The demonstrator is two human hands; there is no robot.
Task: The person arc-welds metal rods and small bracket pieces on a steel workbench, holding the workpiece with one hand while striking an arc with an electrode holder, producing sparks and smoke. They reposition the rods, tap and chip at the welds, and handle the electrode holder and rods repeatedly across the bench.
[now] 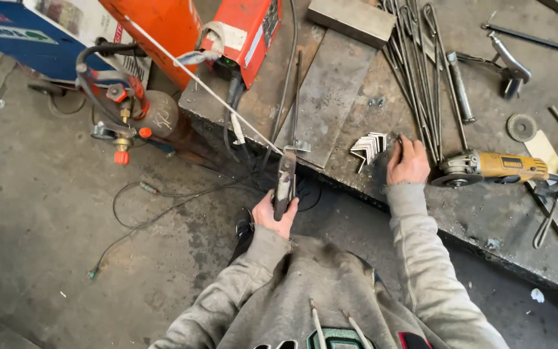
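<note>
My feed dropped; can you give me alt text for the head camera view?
Seen from above, a person in a grey sweatshirt holds a welding holder in the left hand, while the right hand rests on a steel workbench beside small angle brackets, rods and a yellow grinder.

Your head cam is getting flat, even daylight, moderately bright, with no hard source visible. Shadows are soft: a dark band under the bench [356, 123] edge and a faint one beside your right hand [408, 163]. There's mild glare on the white rod [195, 81] and on the stack of angle pieces [368, 147], nothing clipped badly. Focus is sharp across most of the frame. Your left hand [272, 218] is slightly soft. Wide-angle distortion bends lines at the corners, and your sweatshirt [305, 291] at the bottom looks stretched.
</note>
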